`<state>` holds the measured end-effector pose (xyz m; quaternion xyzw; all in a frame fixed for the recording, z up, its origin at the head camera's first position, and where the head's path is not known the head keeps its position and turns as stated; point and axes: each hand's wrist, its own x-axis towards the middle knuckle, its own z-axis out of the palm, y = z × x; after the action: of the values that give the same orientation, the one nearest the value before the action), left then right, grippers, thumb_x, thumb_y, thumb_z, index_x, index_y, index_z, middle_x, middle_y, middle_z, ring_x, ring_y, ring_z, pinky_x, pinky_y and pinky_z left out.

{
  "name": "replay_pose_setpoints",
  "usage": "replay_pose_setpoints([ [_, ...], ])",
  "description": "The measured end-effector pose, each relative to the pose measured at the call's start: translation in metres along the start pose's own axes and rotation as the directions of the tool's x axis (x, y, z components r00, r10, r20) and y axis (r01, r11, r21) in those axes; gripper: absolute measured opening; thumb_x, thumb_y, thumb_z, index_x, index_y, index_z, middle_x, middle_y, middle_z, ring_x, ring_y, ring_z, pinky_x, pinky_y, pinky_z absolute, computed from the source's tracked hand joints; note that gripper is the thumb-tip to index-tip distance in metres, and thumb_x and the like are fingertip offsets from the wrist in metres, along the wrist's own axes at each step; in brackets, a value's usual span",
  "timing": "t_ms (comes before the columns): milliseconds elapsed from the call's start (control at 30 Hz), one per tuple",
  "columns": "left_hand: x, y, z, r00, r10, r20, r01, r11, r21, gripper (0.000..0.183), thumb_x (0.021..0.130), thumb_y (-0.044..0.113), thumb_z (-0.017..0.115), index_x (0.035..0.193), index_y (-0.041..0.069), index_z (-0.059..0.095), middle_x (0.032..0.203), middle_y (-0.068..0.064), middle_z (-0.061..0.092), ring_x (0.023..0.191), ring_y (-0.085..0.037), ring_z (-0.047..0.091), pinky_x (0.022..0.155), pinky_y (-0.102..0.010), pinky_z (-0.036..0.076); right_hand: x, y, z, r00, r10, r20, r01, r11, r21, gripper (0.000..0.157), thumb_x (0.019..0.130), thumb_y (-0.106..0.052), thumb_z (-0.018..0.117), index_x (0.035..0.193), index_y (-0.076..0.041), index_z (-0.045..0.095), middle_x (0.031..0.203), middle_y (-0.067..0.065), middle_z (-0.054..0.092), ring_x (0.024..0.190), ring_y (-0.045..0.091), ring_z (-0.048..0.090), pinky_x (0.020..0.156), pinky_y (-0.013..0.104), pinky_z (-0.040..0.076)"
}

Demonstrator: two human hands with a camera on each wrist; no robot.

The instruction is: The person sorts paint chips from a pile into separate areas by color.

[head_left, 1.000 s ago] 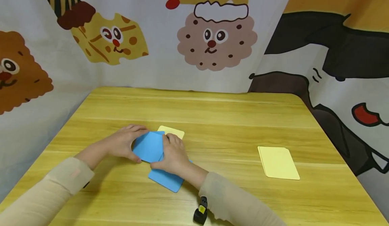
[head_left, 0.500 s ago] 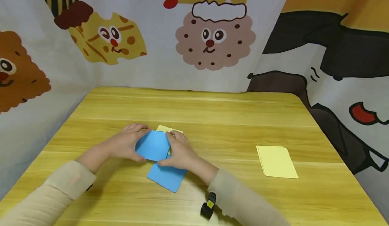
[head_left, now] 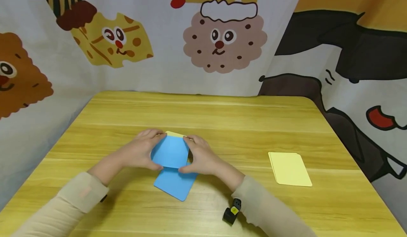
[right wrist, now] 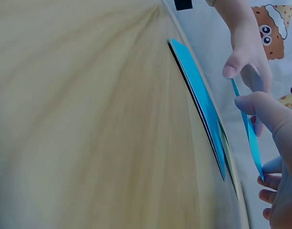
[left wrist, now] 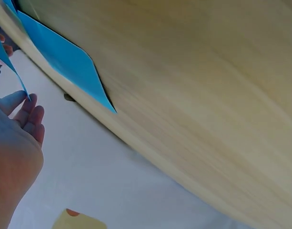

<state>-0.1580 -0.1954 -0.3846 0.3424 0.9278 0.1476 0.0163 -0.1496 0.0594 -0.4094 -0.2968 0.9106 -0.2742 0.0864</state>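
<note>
Left grip point(head_left: 140, 151), right grip point(head_left: 203, 156) pinch upper blue card point(head_left: 170, 152) by edges; lower blue card point(head_left: 176, 185) on table point(head_left: 235, 123) beneath.

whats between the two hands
At least one blue card, held at opposite sides by the left hand and right hand, in the head view.

Between the fingers, the held blue card point(head_left: 170, 152) hides from us most of the yellow card point(head_left: 175, 134) beyond the fingertips and the far part of the lower blue card point(head_left: 176, 185). We cannot tell whether the fingers hold a single card. In their own wrist views, we lose part of the left hand point(left wrist: 15, 148) and the right hand point(right wrist: 286, 143) past the edge.
</note>
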Motion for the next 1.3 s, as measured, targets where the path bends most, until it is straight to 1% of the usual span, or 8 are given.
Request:
replay_pose_setpoints([
  [200, 0.007, 0.011, 0.003, 1.0, -0.02, 0.006, 0.02, 1.0, -0.003, 0.11, 0.061, 0.061, 0.081, 0.141, -0.004, 0.042, 0.139, -0.018, 0.043, 0.129, -0.033, 0.035, 0.105, -0.055, 0.025, -0.007, 0.01, -0.009, 0.999, -0.037, -0.002, 0.037, 0.999, -0.008, 0.109, 0.07, -0.05, 0.08, 0.15, 0.0, 0.026, 0.149, 0.013, 0.03, 0.137, 0.029, 0.026, 0.108, 0.048, 0.025],
  [400, 0.02, 0.028, 0.007, 0.999, -0.033, -0.012, 0.033, 0.999, -0.016, 0.111, 0.06, 0.06, 0.082, 0.141, -0.005, 0.041, 0.137, -0.019, 0.043, 0.129, -0.036, 0.035, 0.104, -0.057, 0.025, -0.017, 0.024, -0.023, 0.999, -0.049, -0.003, 0.049, 0.999, -0.018, 0.108, 0.069, -0.047, 0.082, 0.149, 0.0, 0.028, 0.149, 0.013, 0.03, 0.137, 0.029, 0.025, 0.107, 0.047, 0.027],
  [533, 0.031, 0.041, 0.011, 0.999, -0.044, -0.028, 0.044, 0.999, -0.007, 0.11, 0.061, 0.06, 0.082, 0.14, -0.006, 0.043, 0.135, -0.018, 0.044, 0.128, -0.036, 0.036, 0.105, -0.054, 0.026, -0.024, 0.036, -0.031, 0.998, -0.055, -0.005, 0.055, 0.998, -0.035, 0.108, 0.069, -0.045, 0.083, 0.15, -0.001, 0.027, 0.149, 0.012, 0.03, 0.137, 0.029, 0.025, 0.107, 0.046, 0.027],
  [700, 0.046, 0.055, 0.02, 0.998, -0.055, -0.015, 0.056, 0.998, 0.028, 0.111, 0.062, 0.063, 0.079, 0.14, -0.007, 0.041, 0.135, -0.018, 0.044, 0.128, -0.033, 0.036, 0.106, -0.05, 0.026, -0.033, 0.048, -0.041, 0.998, -0.062, 0.006, 0.062, 0.996, -0.071, 0.108, 0.068, -0.044, 0.083, 0.15, -0.001, 0.027, 0.148, 0.013, 0.03, 0.137, 0.032, 0.024, 0.108, 0.049, 0.025],
  [867, 0.06, 0.071, 0.024, 0.998, -0.057, -0.016, 0.058, 0.997, 0.044, 0.112, 0.061, 0.063, 0.079, 0.14, -0.008, 0.041, 0.137, -0.018, 0.043, 0.129, -0.033, 0.035, 0.107, -0.046, 0.025, -0.044, 0.058, -0.053, 0.998, -0.062, 0.004, 0.062, 0.993, -0.103, 0.107, 0.068, -0.043, 0.083, 0.15, -0.001, 0.028, 0.148, 0.016, 0.031, 0.136, 0.034, 0.026, 0.105, 0.053, 0.028],
  [1000, 0.073, 0.085, 0.026, 0.998, -0.066, -0.001, 0.066, 0.995, 0.075, 0.112, 0.062, 0.064, 0.079, 0.14, -0.007, 0.041, 0.136, -0.018, 0.043, 0.128, -0.032, 0.036, 0.107, -0.044, 0.025, -0.054, 0.065, -0.065, 0.999, -0.042, 0.021, 0.043, 0.993, -0.106, 0.107, 0.068, -0.043, 0.083, 0.15, -0.003, 0.027, 0.149, 0.016, 0.029, 0.137, 0.034, 0.024, 0.104, 0.055, 0.029],
  [1133, 0.084, 0.101, 0.025, 0.998, -0.059, 0.011, 0.057, 0.993, 0.101, 0.111, 0.062, 0.064, 0.078, 0.139, -0.008, 0.042, 0.132, -0.018, 0.045, 0.124, -0.032, 0.038, 0.106, -0.044, 0.027, -0.063, 0.072, -0.079, 0.998, -0.037, 0.044, 0.042, 0.992, -0.118, 0.108, 0.068, -0.041, 0.085, 0.15, -0.003, 0.027, 0.149, 0.017, 0.029, 0.137, 0.036, 0.022, 0.103, 0.056, 0.03],
  [1300, 0.099, 0.115, 0.026, 0.999, -0.035, -0.01, 0.036, 0.992, 0.123, 0.111, 0.062, 0.065, 0.077, 0.138, -0.008, 0.042, 0.13, -0.016, 0.045, 0.123, -0.03, 0.038, 0.106, -0.043, 0.027, -0.072, 0.084, -0.095, 0.998, -0.058, 0.037, 0.063, 0.985, -0.159, 0.108, 0.065, -0.039, 0.087, 0.149, -0.001, 0.029, 0.146, 0.015, 0.032, 0.134, 0.036, 0.026, 0.101, 0.057, 0.032],
])
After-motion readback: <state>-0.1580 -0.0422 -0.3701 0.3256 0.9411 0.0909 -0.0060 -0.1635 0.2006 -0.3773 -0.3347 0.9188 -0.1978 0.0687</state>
